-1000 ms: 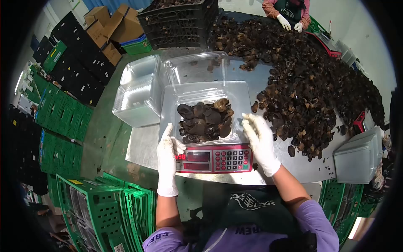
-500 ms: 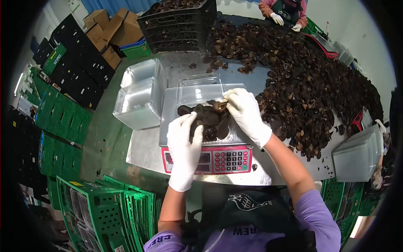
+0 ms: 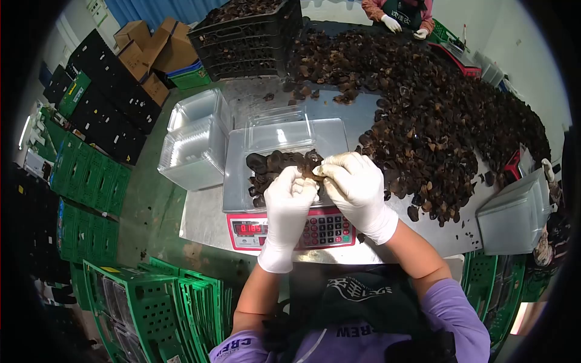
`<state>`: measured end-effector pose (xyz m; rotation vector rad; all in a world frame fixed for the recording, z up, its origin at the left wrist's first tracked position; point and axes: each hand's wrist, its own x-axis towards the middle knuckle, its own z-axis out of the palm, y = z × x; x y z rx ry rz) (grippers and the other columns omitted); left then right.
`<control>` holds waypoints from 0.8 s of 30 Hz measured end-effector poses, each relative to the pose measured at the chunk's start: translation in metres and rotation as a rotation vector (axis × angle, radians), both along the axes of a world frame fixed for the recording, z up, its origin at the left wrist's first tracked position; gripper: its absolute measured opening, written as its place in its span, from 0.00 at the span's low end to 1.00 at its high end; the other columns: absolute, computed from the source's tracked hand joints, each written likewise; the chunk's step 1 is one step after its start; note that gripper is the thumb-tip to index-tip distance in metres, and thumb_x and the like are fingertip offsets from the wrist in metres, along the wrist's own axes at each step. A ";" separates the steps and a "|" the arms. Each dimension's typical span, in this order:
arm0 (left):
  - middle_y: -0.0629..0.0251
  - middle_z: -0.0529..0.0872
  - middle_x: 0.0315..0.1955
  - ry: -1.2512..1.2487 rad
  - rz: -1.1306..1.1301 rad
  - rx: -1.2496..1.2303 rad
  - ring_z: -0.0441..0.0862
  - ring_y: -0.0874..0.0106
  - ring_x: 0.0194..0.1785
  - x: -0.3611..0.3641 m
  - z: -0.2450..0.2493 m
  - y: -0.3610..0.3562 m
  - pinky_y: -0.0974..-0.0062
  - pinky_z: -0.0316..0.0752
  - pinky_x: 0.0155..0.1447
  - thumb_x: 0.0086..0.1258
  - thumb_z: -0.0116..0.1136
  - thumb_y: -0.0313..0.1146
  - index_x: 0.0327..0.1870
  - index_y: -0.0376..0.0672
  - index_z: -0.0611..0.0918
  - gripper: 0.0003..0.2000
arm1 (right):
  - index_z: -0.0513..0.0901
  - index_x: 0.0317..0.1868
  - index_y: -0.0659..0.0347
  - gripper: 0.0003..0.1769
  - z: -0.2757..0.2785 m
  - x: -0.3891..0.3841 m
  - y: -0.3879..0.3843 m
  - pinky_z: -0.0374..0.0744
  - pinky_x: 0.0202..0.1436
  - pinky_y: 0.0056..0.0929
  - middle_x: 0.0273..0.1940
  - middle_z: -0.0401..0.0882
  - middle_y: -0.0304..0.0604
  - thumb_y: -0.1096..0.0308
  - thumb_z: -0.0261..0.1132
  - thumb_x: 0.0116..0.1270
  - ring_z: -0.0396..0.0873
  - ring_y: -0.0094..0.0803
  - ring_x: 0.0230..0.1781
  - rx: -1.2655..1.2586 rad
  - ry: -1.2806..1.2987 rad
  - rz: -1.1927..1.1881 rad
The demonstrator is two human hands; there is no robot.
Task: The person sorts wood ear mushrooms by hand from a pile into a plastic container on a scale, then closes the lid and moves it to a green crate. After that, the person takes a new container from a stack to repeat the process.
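Both of my gloved hands meet over the right side of an open clear plastic box, its lid [image 3: 278, 137] tilted back behind it. The box sits on a digital scale [image 3: 242, 242] with red digits lit. Dark wood ear mushrooms [image 3: 275, 163] fill the box. My left hand [image 3: 284, 209] has its fingertips closed on a wood ear mushroom [image 3: 312, 158]. On its other side, my right hand [image 3: 357, 193] pinches the same piece. The fingers partly hide it, along with the front of the box.
A large wood ear heap [image 3: 423, 127] covers the table's right side. Stacked clear boxes [image 3: 193, 145] stand at left, with more boxes [image 3: 514, 212] at right. A black crate [image 3: 242, 48] stands behind. Across the table is a co-worker [image 3: 399, 18]; green crates [image 3: 139, 302] stand below left.
My left hand has moved right, off the left part of the box, to meet the right hand. The right hand has come down slightly. The scale's digits now show.
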<state>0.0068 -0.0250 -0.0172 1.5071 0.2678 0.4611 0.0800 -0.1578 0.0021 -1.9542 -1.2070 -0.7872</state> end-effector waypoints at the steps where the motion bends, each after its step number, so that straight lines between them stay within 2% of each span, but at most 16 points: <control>1: 0.70 0.81 0.24 0.003 -0.003 0.002 0.73 0.86 0.24 -0.001 0.000 -0.002 0.85 0.71 0.31 0.63 0.58 0.20 0.36 0.32 0.79 0.03 | 0.82 0.38 0.57 0.12 -0.001 -0.001 -0.002 0.75 0.39 0.32 0.38 0.81 0.38 0.74 0.69 0.51 0.79 0.35 0.37 0.002 0.003 -0.003; 4: 0.72 0.78 0.20 0.037 -0.015 0.205 0.73 0.85 0.22 0.000 0.000 -0.018 0.83 0.71 0.28 0.62 0.57 0.20 0.35 0.34 0.79 0.02 | 0.82 0.38 0.58 0.12 -0.005 -0.007 -0.022 0.77 0.38 0.34 0.35 0.80 0.41 0.73 0.69 0.51 0.80 0.38 0.35 -0.021 0.051 -0.031; 5: 0.72 0.78 0.20 0.041 -0.041 0.194 0.73 0.85 0.22 0.002 -0.003 -0.026 0.83 0.71 0.28 0.62 0.57 0.20 0.35 0.34 0.79 0.02 | 0.82 0.38 0.58 0.12 -0.006 -0.009 -0.031 0.77 0.38 0.34 0.35 0.80 0.41 0.73 0.69 0.51 0.80 0.38 0.35 -0.031 0.058 -0.056; 7: 0.70 0.76 0.18 -0.014 -0.066 0.300 0.72 0.83 0.21 0.007 -0.013 -0.045 0.81 0.71 0.28 0.62 0.57 0.20 0.35 0.34 0.79 0.02 | 0.82 0.36 0.62 0.11 -0.008 -0.014 -0.051 0.80 0.37 0.35 0.34 0.81 0.44 0.77 0.69 0.49 0.81 0.42 0.33 0.017 0.162 -0.064; 12: 0.65 0.78 0.16 0.000 -0.228 0.322 0.75 0.78 0.18 0.013 -0.023 -0.085 0.75 0.72 0.24 0.64 0.52 0.22 0.30 0.35 0.74 0.02 | 0.82 0.40 0.67 0.10 -0.014 -0.022 -0.098 0.80 0.39 0.29 0.35 0.82 0.47 0.81 0.66 0.55 0.83 0.39 0.35 0.101 0.401 -0.113; 15: 0.66 0.78 0.16 -0.086 -0.295 0.371 0.74 0.78 0.17 0.014 -0.028 -0.099 0.74 0.71 0.22 0.64 0.52 0.21 0.29 0.35 0.73 0.04 | 0.82 0.41 0.67 0.11 -0.019 -0.026 -0.117 0.80 0.40 0.29 0.36 0.82 0.47 0.81 0.66 0.55 0.84 0.39 0.36 0.121 0.455 -0.203; 16: 0.64 0.78 0.17 0.111 -0.378 0.235 0.75 0.76 0.18 0.011 -0.020 -0.103 0.74 0.71 0.23 0.65 0.51 0.21 0.30 0.36 0.74 0.03 | 0.82 0.40 0.67 0.11 -0.019 -0.028 -0.123 0.80 0.40 0.28 0.36 0.82 0.47 0.82 0.67 0.55 0.84 0.39 0.36 0.127 0.490 -0.213; 20: 0.62 0.80 0.18 0.091 -0.451 0.268 0.76 0.72 0.19 0.007 -0.034 -0.116 0.74 0.73 0.26 0.67 0.54 0.24 0.36 0.37 0.78 0.01 | 0.82 0.40 0.67 0.12 -0.025 -0.037 -0.149 0.80 0.40 0.28 0.35 0.82 0.47 0.83 0.67 0.54 0.83 0.39 0.36 0.147 0.466 -0.296; 22: 0.59 0.83 0.25 0.204 -0.578 0.555 0.81 0.72 0.26 0.002 -0.039 -0.128 0.74 0.77 0.35 0.67 0.52 0.23 0.45 0.38 0.81 0.08 | 0.83 0.40 0.66 0.11 -0.025 -0.045 -0.181 0.79 0.38 0.30 0.34 0.82 0.47 0.81 0.67 0.54 0.82 0.40 0.33 0.087 0.427 -0.367; 23: 0.59 0.83 0.25 0.200 -0.605 0.553 0.81 0.72 0.26 -0.002 -0.051 -0.133 0.74 0.77 0.35 0.67 0.52 0.23 0.45 0.38 0.81 0.08 | 0.83 0.40 0.64 0.11 -0.019 -0.057 -0.201 0.79 0.37 0.31 0.33 0.82 0.47 0.79 0.67 0.54 0.82 0.41 0.33 0.051 0.460 -0.408; 24: 0.60 0.83 0.27 0.045 -0.683 0.637 0.82 0.67 0.30 -0.007 -0.069 -0.139 0.70 0.77 0.38 0.67 0.57 0.28 0.49 0.40 0.80 0.11 | 0.84 0.40 0.62 0.11 -0.012 -0.072 -0.228 0.80 0.37 0.33 0.33 0.82 0.47 0.75 0.68 0.54 0.82 0.41 0.33 -0.175 0.529 -0.456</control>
